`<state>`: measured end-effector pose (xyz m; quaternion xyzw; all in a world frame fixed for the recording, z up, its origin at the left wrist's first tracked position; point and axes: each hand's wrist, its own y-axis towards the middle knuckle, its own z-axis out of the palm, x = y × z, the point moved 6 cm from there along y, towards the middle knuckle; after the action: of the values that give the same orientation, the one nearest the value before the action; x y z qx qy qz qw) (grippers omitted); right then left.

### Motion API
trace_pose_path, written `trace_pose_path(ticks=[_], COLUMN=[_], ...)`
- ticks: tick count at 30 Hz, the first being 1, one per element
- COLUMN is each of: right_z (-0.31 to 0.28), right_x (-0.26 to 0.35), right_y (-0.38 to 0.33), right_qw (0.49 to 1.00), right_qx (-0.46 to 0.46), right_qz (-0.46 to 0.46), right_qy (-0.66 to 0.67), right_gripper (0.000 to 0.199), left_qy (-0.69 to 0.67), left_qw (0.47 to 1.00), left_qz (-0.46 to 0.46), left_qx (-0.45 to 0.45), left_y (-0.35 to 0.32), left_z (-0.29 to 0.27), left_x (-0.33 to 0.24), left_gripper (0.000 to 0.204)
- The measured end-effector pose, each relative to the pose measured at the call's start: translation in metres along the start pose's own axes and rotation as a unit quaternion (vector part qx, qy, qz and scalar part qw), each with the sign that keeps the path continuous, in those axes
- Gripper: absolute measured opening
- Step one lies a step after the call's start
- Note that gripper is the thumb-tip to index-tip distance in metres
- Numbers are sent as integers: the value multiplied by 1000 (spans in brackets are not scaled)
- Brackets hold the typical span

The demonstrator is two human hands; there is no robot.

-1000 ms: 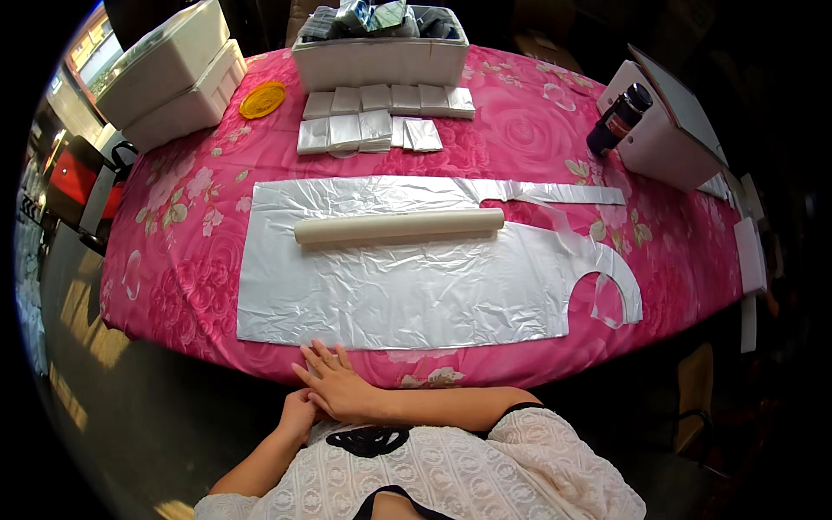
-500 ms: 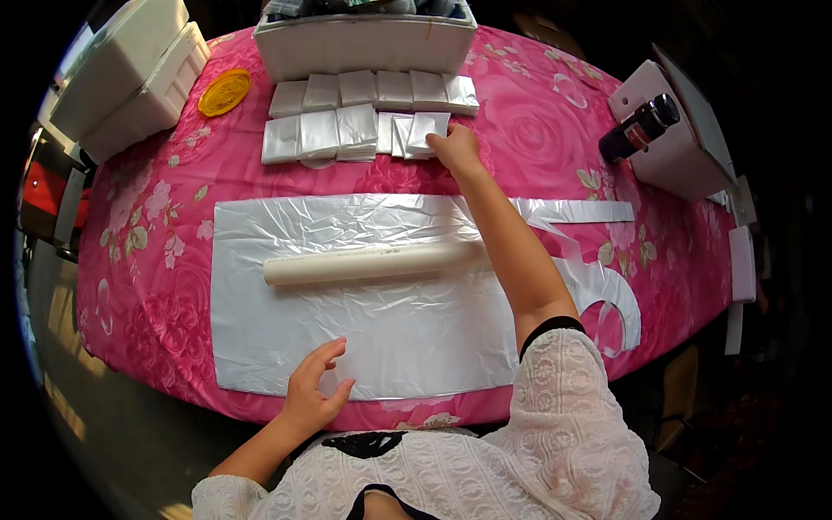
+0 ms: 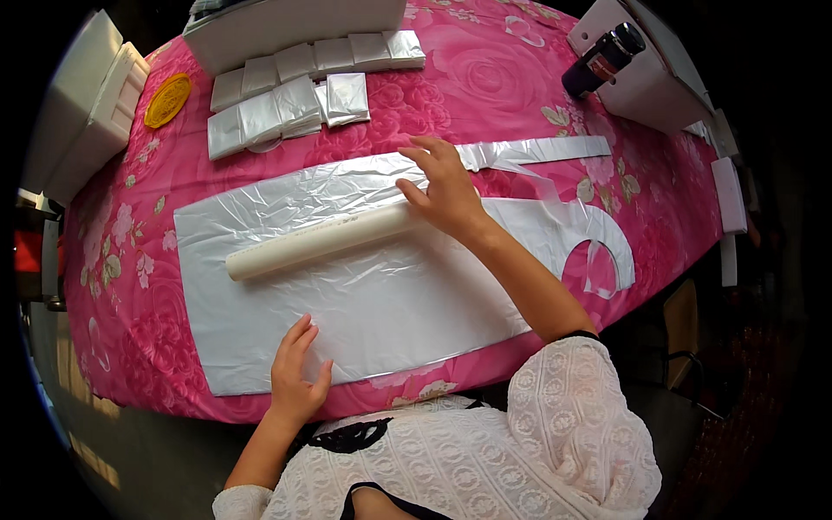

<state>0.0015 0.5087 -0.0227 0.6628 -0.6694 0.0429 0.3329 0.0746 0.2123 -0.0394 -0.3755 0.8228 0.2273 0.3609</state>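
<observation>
Cream roll [image 3: 325, 241], long and thin, lying slantwise across the silvery plastic sheet [image 3: 373, 299], left end lower, right end under the right hand [image 3: 446, 192]. Right hand resting on that end, fingers spread and loose over the roll and the sheet's upper edge, not clenched; hard to tell whether closed round the roll or merely pressing on it. Left hand [image 3: 295, 377] flat and released on the sheet's near edge, fingers extended, gripping nothing. Sheet spread wide over the pink flowered tablecloth [image 3: 485, 78], cut at the right into a curved, hooked shape [image 3: 607, 251], with a narrow strip [image 3: 537, 152] of the same plastic running off just beyond the right hand. Farther back, folded silvery packets [image 3: 295, 91] in two rows, well apart from the roll. Beside those, to the left, a yellow round lid [image 3: 166, 100], then white boxes [image 3: 87, 121] at the table's left corner. At the far right, a dark bottle [image 3: 602, 59] lying against another white box [image 3: 650, 82].
</observation>
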Motion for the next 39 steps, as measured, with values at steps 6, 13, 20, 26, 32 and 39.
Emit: trace_pose_path(ticks=[6,13,20,26,32,39], right_z=[-107,-152,-209,-217,-112,-19], right_x=[-123,-180,-263,-306,-91,10], right_y=[-76,-44,-23,-49,-65,-164], right_qw=[951,904,829,780,995,990], right_qx=[-76,-20,-12,-82,-54,124], right_qz=[114,-56,-64,198,57,10], right_qy=[-276,-423,-555,-588,-60,61], right_gripper=[43,4,6,28,47,44], left_qy=[102,229,267,229,215,178], left_qw=[988,957,949,956,908,891], left_qz=[114,179,166,178,288,360], left_qx=[20,-11,9,36,214,211], left_y=[43,134,150,153,125,80], left_z=[12,49,67,66,96,116], left_x=[-21,-47,-33,-37,-69,-86], left_gripper=[49,60,59,55,42,33])
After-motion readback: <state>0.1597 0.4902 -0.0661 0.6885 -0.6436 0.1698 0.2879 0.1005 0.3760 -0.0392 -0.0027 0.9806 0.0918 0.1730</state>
